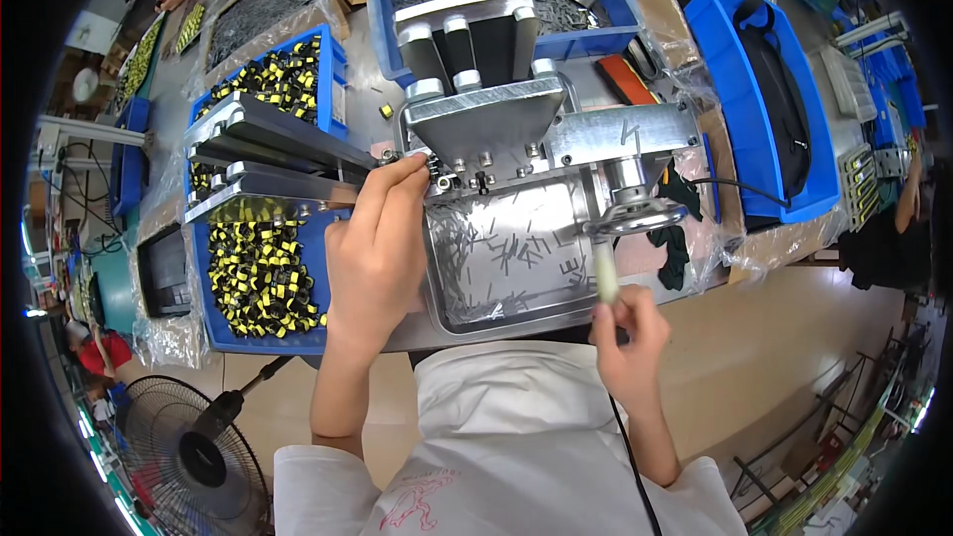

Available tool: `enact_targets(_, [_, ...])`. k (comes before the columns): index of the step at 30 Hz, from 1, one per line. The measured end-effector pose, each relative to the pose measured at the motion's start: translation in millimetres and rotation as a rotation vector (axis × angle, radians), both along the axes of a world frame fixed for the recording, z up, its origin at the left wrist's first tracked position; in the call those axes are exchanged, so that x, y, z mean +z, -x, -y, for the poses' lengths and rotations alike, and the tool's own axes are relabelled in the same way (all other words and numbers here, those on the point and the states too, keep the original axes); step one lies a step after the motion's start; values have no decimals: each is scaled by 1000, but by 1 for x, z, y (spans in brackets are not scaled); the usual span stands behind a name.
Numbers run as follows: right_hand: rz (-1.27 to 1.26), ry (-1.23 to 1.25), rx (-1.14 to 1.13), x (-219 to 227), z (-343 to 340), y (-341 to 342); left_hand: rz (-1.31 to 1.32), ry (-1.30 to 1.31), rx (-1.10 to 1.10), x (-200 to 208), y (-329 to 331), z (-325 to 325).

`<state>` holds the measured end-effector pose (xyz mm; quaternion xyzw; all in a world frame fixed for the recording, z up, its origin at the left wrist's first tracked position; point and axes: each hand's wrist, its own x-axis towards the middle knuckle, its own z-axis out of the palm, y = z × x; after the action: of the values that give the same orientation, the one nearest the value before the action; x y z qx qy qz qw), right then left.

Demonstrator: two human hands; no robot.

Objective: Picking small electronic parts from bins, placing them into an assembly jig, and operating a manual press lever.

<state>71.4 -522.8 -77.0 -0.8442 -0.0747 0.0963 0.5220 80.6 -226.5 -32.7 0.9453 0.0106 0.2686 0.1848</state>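
Note:
A metal bench press fixture (pixel 486 124) with upright plates and bolts stands in front of me. My left hand (pixel 372 258) reaches to its left side, fingers together and fingertips at the small bolted parts near the middle; what they pinch, if anything, is hidden. My right hand (pixel 631 333) is closed around the lower end of a pale crank handle (pixel 606 273), slightly blurred. That handle hangs from a shiny round handwheel (pixel 640 216) on the fixture's right side. Below the fixture, a metal tray (pixel 476 316) holds many thin grey strips (pixel 511 250).
Blue bins of black-and-yellow small parts (pixel 263 283) stand at left, beside slanted metal rails (pixel 288 144). Behind the fixture is a blue bin (pixel 382 10) of grey pieces. A blue bin (pixel 730 119) with a black bag stands right, near dark cloth (pixel 673 238). A fan (pixel 199 457) is lower left.

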Motion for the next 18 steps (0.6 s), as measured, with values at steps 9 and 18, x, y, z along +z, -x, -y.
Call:
enact_targets(9, [-97,24,-123,-18,2,-12,18,2,-10,1,0,1])
enact_targets(18, [-85,128,-278,-15,23,-31,14,-14,3,0,1,-1])
